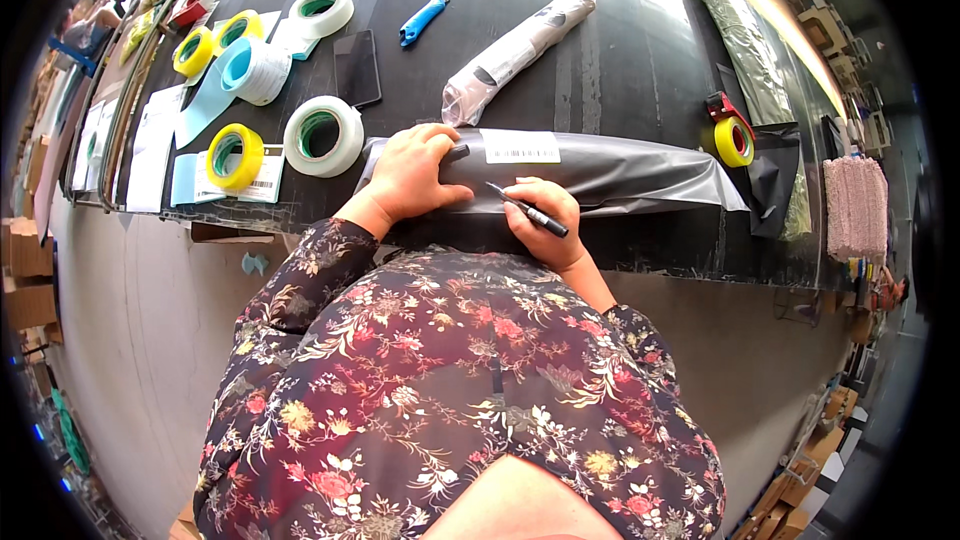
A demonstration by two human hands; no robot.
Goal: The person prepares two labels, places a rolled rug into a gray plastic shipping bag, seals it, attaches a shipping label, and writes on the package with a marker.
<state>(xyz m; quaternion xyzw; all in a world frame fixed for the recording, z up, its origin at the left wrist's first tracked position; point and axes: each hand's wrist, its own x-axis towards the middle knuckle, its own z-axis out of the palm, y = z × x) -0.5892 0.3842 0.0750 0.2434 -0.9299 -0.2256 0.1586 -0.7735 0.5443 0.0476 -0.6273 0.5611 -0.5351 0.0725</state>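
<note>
A long grey plastic mailing bag (620, 165) lies along the table's near edge, with a white barcode label (522, 147) on top. My right hand (545, 215) grips a black marker (535, 212), uncapped, its tip pointing left just over the bag. My left hand (415, 175) rests on the bag's left end, thumb stretched toward the marker. A short black marker cap (455, 154) sticks out from between its fingers. What the bag holds is hidden.
Behind the bag lie a plastic-wrapped umbrella (520, 50), a blue cutter (424, 21) and a dark phone (358, 67). Several tape rolls (324, 137) and a light-blue label roll (256, 72) stand at left. A red tape dispenser (731, 130) stands right, beside wrapped long packages (750, 60).
</note>
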